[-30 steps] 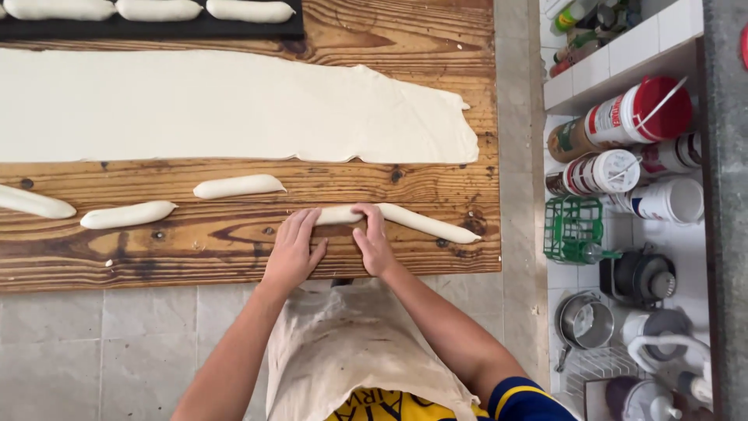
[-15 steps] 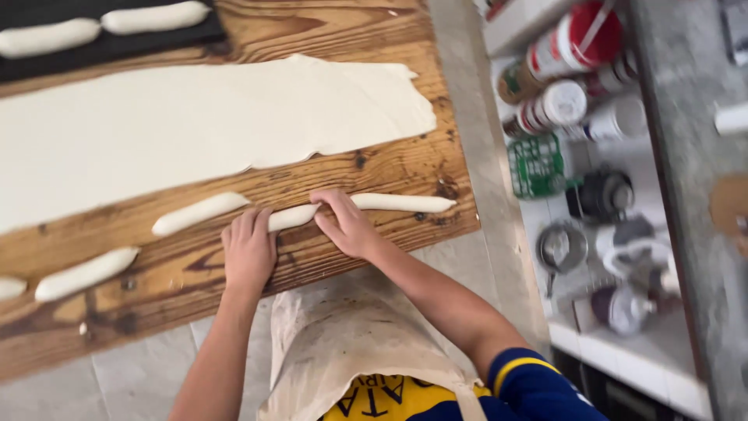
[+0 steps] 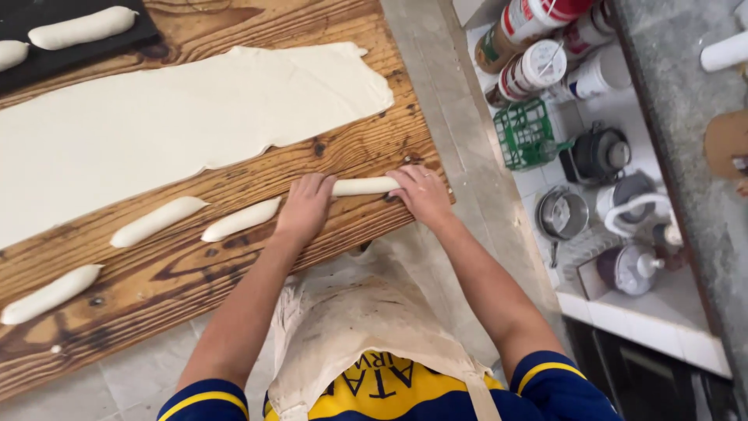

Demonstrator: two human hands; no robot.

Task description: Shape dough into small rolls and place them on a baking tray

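**Two hands pressing on a dough roll**

The left hand (image 3: 306,206) and right hand (image 3: 421,193) are lying open, palms down, on a long dough roll (image 3: 362,186) near the front edge of the wooden counter (image 3: 234,257). A wide dough sheet (image 3: 171,117) is lying behind it, and three shaped dough rolls (image 3: 158,221) are sitting in a row to the left.

dough (image 3: 195,117): we saw it pale cream
rolls (image 3: 156,221): the same cream
board (image 3: 234,257): warm brown, dark knots and streaked grain
tray (image 3: 23,31): black
apron (image 3: 366,327): off-white, stained
shirt (image 3: 374,398): blue with yellow
basket (image 3: 526,134): green
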